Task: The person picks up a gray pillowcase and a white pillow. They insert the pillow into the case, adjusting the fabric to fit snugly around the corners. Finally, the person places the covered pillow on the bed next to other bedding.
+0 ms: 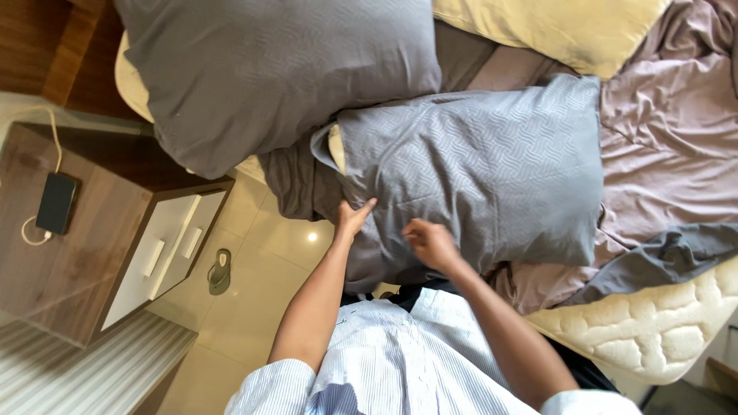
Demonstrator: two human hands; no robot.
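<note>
Notably, the grey wave-quilted fabric pillow [477, 169] lay across the bed's edge. The left hand [352, 219] pressed flat, fingers apart, on its near corner; the right hand [432, 244] pinched the casing beside it. Risk: pillow could slide floorward.

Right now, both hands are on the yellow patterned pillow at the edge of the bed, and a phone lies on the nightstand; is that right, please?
Not quite: the head view shows the pillow is grey, not yellow. Both the left hand and right hand are on it, and the phone lies on the nightstand.
</note>
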